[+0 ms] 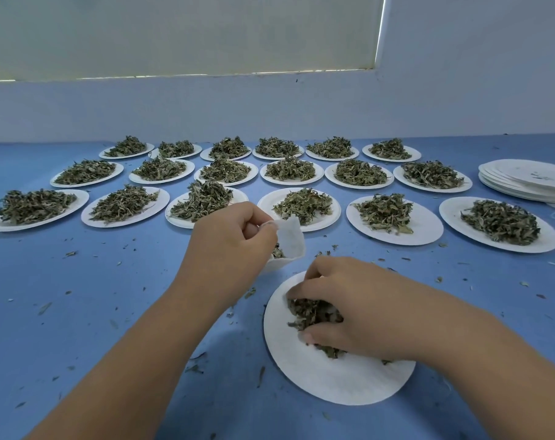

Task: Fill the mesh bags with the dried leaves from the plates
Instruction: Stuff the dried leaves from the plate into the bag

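Note:
A white paper plate (320,376) lies on the blue table in front of me with a small heap of dried leaves (311,312) on it. My right hand (349,306) lies over that heap, its fingers curled round a bunch of the leaves. Just beyond the plate, my left hand (231,246) pinches the rim of a small white mesh bag (290,239) and holds its mouth open. Some dried leaves show inside the bag.
Several white plates heaped with dried leaves, such as one plate (397,230), stand in three rows across the far half of the table. A stack of empty plates (527,182) sits at the far right. Leaf crumbs are scattered over the blue table (111,281).

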Demonstrator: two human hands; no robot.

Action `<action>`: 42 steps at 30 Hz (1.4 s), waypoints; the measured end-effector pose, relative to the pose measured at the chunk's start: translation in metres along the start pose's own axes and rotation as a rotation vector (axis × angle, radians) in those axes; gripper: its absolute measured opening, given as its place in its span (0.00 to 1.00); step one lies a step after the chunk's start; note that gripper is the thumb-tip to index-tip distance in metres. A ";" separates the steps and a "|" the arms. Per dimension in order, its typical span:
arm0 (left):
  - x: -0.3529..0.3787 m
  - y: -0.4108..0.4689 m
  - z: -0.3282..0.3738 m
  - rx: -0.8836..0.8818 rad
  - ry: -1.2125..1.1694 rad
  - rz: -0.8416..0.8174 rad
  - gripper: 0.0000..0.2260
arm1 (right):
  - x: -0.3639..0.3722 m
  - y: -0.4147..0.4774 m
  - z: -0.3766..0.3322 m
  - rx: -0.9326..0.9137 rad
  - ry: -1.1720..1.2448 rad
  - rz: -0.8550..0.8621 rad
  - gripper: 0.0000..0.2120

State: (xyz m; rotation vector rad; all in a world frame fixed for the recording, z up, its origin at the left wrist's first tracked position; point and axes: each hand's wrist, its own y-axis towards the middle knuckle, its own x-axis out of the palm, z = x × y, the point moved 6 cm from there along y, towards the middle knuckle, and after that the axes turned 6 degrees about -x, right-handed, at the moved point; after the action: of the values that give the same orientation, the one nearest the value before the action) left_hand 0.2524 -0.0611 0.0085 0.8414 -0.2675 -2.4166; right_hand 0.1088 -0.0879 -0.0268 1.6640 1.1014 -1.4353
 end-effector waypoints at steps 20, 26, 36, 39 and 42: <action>0.001 0.001 -0.001 0.029 0.030 0.006 0.09 | -0.002 0.005 -0.009 -0.029 0.075 0.079 0.09; 0.001 0.000 -0.001 0.034 0.027 0.004 0.10 | -0.024 -0.003 0.009 0.010 0.352 0.227 0.05; 0.012 -0.007 0.001 0.050 0.027 -0.069 0.08 | -0.046 -0.012 0.021 -0.025 0.627 0.422 0.05; 0.014 -0.009 0.004 0.079 0.050 -0.082 0.07 | -0.044 -0.011 0.020 0.008 0.515 0.449 0.05; 0.017 -0.012 0.007 0.110 0.067 -0.085 0.06 | -0.043 -0.011 0.019 0.054 0.424 0.472 0.06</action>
State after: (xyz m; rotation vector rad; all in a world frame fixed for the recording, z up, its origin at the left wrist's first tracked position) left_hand 0.2320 -0.0608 0.0014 1.0002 -0.3482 -2.4648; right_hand 0.0893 -0.1077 0.0122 2.1520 0.8023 -0.8397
